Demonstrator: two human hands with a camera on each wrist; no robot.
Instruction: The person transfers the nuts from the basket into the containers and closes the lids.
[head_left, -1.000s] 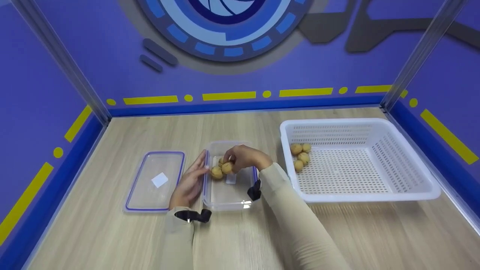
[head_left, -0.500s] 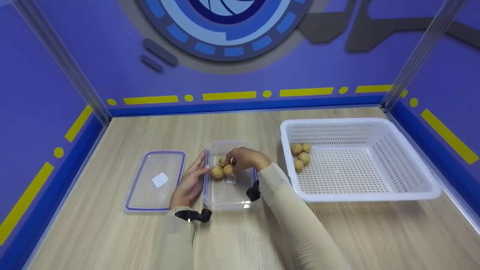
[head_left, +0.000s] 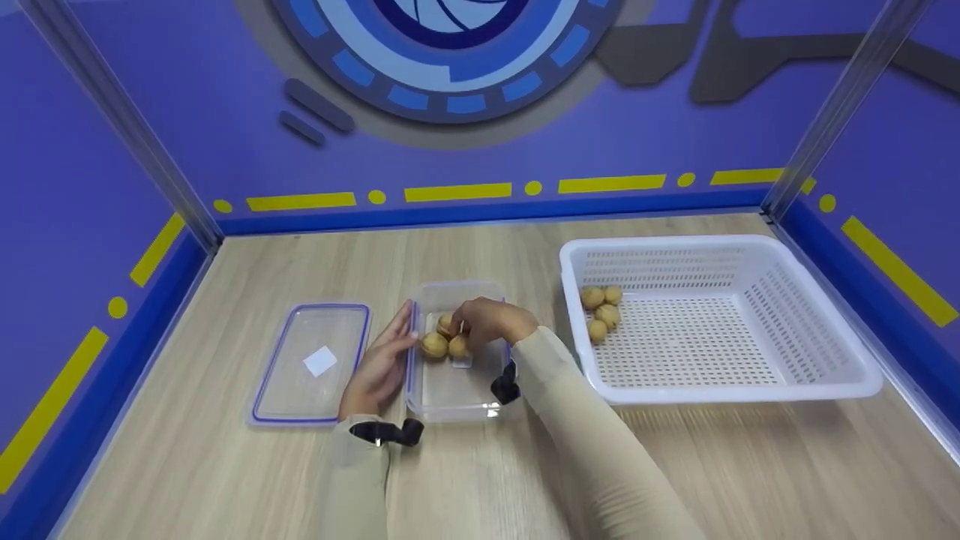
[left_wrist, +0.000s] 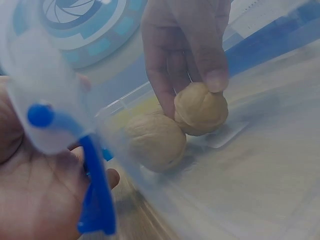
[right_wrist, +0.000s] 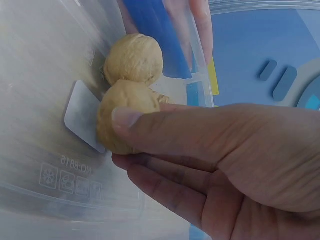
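A clear plastic container point(head_left: 450, 394) with blue-edged side flaps lies in front of me. My right hand point(head_left: 491, 321) reaches into it and pinches a walnut point(right_wrist: 122, 112) between thumb and fingers. Against it is a second walnut point(head_left: 433, 345), close to the container's left wall, and a third walnut point(head_left: 445, 324) sits behind, partly covered by my right fingers in the head view. My left hand point(head_left: 377, 375) rests along the outside of the left wall, fingers extended; the left wrist view shows its palm beside a clear flap with a blue strip point(left_wrist: 97, 190).
A clear lid point(head_left: 292, 382) with a blue seal and a white label point(head_left: 320, 361) lies left of the container. To the right stands a white perforated basket point(head_left: 735, 394) holding several walnuts point(head_left: 607, 316) at its left end. Purple-blue panels point(head_left: 450, 161) border the table point(head_left: 465, 480).
My right hand has lowered slightly, bringing its walnut a little nearer to me and to the right. More of the rear walnut shows. The left hand stays in place.
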